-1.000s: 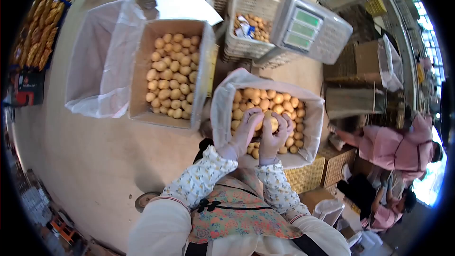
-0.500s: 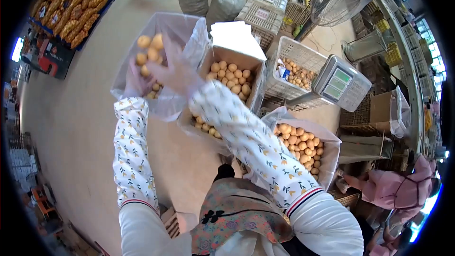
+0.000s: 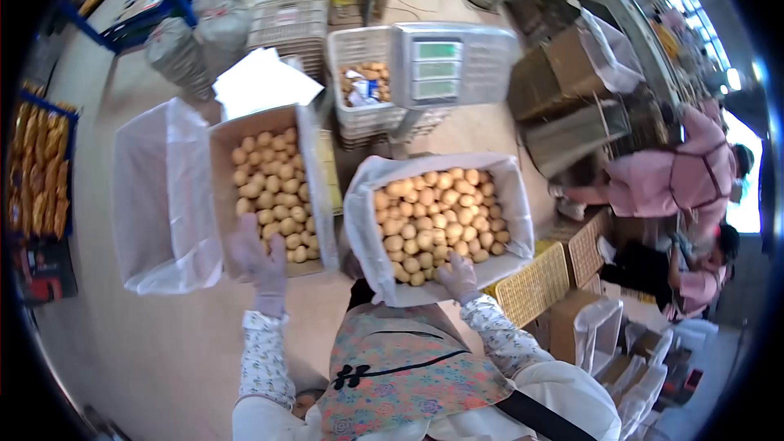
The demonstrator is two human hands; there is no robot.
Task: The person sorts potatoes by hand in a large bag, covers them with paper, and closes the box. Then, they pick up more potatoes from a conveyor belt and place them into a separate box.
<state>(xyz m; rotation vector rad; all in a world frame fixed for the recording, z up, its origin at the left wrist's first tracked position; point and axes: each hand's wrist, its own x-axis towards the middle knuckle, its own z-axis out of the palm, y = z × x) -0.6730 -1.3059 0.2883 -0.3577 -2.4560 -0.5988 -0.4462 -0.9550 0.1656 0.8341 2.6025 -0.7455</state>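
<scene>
A lined carton (image 3: 359,196) full of round, light-brown potatoes (image 3: 437,224) is in front of me. My right hand (image 3: 459,278), in a thin glove, touches potatoes at its near edge; whether the fingers grip one is unclear. To the left, my gloved left hand (image 3: 261,260) is spread at the near left corner of a second carton (image 3: 224,155), beside its potatoes (image 3: 278,188). No potato shows in that hand. Left of this carton lies a white plastic liner (image 3: 163,204) over its side.
A scale display (image 3: 437,69) stands beyond, beside a crate (image 3: 347,41) of small potatoes. White sheets (image 3: 265,86) lie behind the second carton. Sacks (image 3: 175,53) stand back left. Two people in pink (image 3: 674,180) are at the right, near yellow baskets (image 3: 535,286).
The view has turned right. Both hands have left the left-hand bag, where they were among potatoes; my right hand is now at the right carton, my left at the middle one.
</scene>
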